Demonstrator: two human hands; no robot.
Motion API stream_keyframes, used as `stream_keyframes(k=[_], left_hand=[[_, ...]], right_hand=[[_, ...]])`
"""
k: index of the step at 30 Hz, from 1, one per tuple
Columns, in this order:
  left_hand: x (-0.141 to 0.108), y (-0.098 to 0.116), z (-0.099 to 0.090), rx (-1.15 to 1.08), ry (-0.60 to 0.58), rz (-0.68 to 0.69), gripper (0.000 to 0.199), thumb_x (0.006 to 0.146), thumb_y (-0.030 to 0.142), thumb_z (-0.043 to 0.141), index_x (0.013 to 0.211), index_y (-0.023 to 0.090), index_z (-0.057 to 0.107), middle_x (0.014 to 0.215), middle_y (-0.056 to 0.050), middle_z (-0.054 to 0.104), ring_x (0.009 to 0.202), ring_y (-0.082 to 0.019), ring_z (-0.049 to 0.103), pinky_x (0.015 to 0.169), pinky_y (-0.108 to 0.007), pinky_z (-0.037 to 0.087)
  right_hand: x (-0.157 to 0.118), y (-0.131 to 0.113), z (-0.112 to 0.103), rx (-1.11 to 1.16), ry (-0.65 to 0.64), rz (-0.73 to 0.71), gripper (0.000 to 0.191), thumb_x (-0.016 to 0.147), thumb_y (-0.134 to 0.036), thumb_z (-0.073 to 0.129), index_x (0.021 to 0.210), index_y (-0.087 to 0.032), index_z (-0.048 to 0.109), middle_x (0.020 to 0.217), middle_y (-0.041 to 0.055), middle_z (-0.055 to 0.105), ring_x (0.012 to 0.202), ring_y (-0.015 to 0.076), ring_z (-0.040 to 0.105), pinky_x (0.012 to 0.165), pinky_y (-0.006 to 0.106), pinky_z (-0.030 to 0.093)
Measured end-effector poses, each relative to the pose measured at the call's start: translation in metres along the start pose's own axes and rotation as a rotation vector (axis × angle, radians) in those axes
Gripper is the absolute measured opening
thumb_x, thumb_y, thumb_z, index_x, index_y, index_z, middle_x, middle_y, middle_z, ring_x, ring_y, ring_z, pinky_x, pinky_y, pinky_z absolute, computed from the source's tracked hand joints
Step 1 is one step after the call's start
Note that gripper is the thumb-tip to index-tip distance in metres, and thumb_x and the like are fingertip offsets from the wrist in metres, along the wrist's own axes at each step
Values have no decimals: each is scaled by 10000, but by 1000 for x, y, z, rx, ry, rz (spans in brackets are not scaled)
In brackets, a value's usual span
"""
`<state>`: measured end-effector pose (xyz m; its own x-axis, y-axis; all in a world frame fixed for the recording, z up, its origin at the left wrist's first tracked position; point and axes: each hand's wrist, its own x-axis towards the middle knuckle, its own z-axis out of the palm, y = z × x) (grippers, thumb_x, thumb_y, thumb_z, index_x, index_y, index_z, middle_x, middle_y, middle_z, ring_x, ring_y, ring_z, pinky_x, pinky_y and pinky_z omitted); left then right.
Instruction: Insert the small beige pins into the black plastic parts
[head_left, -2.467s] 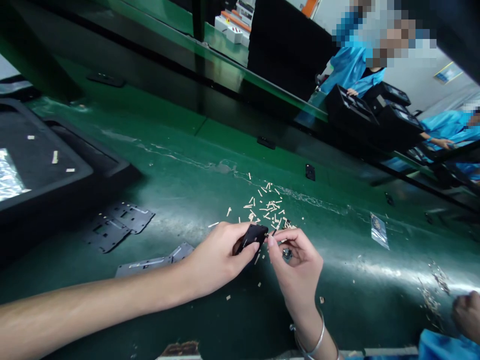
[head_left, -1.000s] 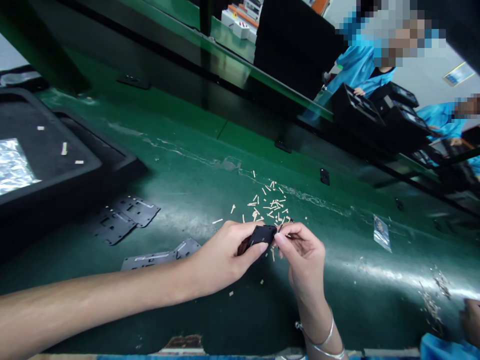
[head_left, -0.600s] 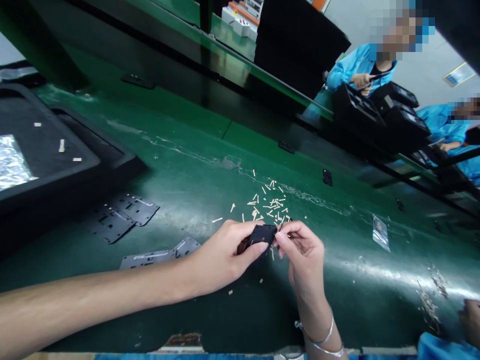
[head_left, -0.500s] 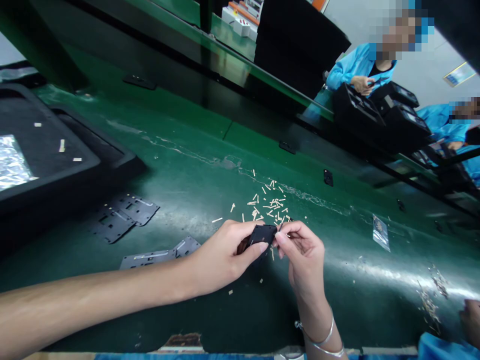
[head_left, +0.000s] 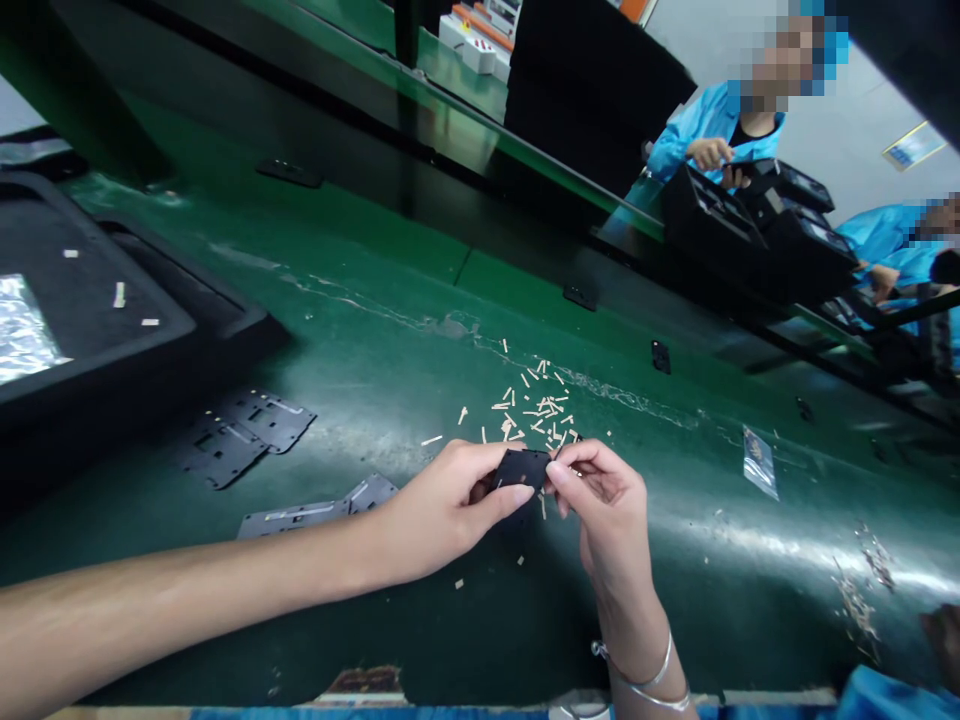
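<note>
A small black plate [head_left: 523,468] is gripped between the thumb and fingers of my left hand [head_left: 469,500], tilted above the green table [head_left: 360,360]. At its right edge, my right hand [head_left: 604,495] has thumb and forefinger pinched together. Whatever lies between those fingertips is too small to make out. Many pale strips [head_left: 549,407] are scattered just beyond my hands. Flat grey plates [head_left: 259,425] with cut-outs overlap to the left, and another grey plate [head_left: 296,515] lies partly behind my left forearm.
A black foam tray [head_left: 142,270] stands at the left. A small clear bag [head_left: 760,462] and a heap of bits [head_left: 859,600] lie at the right. People in blue sit beyond a ledge with black boxes [head_left: 712,215]; a person's blue sleeve [head_left: 885,695] shows at the lower right.
My hands have hardly moved; the black plate is tilted slightly differently. Across the ledge, the person in blue has brought both hands to the black boxes.
</note>
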<state>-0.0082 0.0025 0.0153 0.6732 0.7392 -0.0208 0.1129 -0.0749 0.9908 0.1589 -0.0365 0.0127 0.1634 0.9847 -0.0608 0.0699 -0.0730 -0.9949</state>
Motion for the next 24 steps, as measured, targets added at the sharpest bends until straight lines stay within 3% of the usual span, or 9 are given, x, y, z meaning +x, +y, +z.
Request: stream_keyframes(k=[6,11,14,16,20,24], left_hand=[[3,-2,0,-351,-63,-99,175,811,273,507,871,125,579,740,-1,568,657,-110,505,585,-204,407],[7,-7,-7,-455,-281,-135,221,798,330,546,866,123,587,733,1,577,592,-82,486,507,-172,364],[11,-10,-10,-430,-422,-177,239,773,338,571,864,117,584,671,13,555,531,-69,456,466,-165,344],[14,-9,-9,-357,-336,-146,219,755,310,593,877,129,569,714,8,577,576,-81,490,508,-179,379],[12,-1,-4,-10,68,-17,427,653,263,707,1030,191,520,866,2,609,749,-128,542,679,-251,438],[5,2,1,152,115,26,458,679,266,691,1097,233,507,958,-12,630,791,-149,568,720,-284,469]], right_hand=[[4,-7,-5,113,-142,45,162,761,-340,621,788,-187,575,628,-15,555,509,84,475,412,177,337],[3,-10,-6,178,-279,152,200,678,-302,698,694,-178,543,622,-28,532,482,73,481,383,165,314],[0,-10,-7,215,-341,135,223,657,-309,713,668,-172,537,602,-29,531,460,72,495,373,164,293],[-2,-9,-7,214,-295,65,206,669,-290,708,671,-177,536,600,-34,528,453,71,501,376,168,302],[-5,-2,-6,77,-101,-99,126,728,-239,668,698,-186,558,660,-25,546,501,79,534,427,186,375],[-6,1,-2,-7,-74,-124,113,740,-251,658,699,-188,573,654,-22,551,515,93,549,470,208,423]])
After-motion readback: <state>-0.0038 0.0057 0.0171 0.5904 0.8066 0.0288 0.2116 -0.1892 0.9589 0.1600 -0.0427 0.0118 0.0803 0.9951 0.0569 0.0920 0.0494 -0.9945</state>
